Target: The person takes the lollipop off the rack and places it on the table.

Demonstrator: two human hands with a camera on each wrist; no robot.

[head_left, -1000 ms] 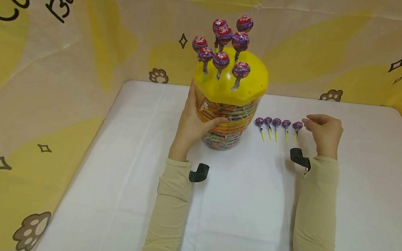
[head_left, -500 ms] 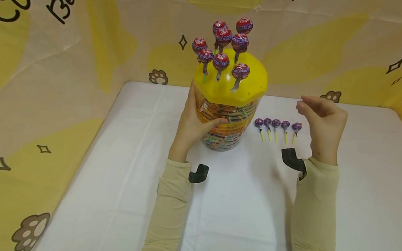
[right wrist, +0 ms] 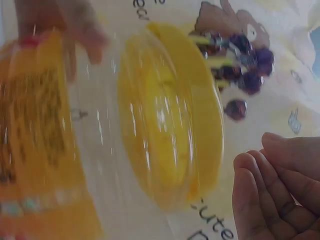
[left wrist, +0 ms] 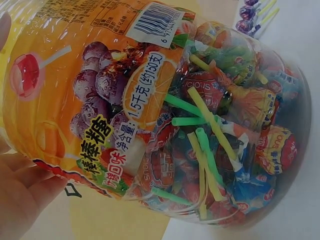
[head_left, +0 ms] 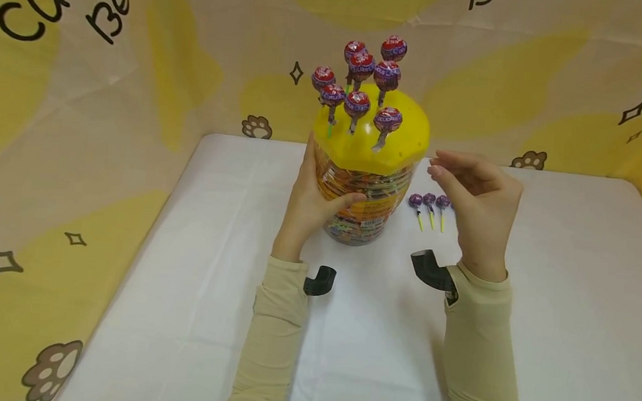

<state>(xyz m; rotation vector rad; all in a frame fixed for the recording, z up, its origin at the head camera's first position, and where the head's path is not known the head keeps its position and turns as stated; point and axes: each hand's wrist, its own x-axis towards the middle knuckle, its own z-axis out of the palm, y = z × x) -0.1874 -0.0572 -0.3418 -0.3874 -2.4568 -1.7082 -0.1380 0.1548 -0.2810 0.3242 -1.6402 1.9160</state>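
Observation:
In the head view my left hand (head_left: 304, 205) grips the side of a clear jar (head_left: 384, 198) of wrapped lollipops, its thumb across the front. The left wrist view shows the jar's orange fruit label (left wrist: 95, 100) and lollipops with green and yellow sticks inside. Several purple-red wrapped lollipops (head_left: 357, 104) stick up from the yellow lid (head_left: 408, 129). My right hand (head_left: 486, 207) hovers just right of the lid, apart from it. Its fingers are loosely bent, thumb near the fingertips; the right wrist view shows nothing between them.
On the white table (head_left: 212, 267), right of the jar, lies a row of lollipops (head_left: 429, 201) with yellow sticks; my right hand hides part of the row. A yellow and beige printed cloth (head_left: 494, 76) hangs behind the table and at its left.
My right hand has risen from the right end of the lollipop row and moved left towards the jar's lid. My left hand keeps its grip on the jar.

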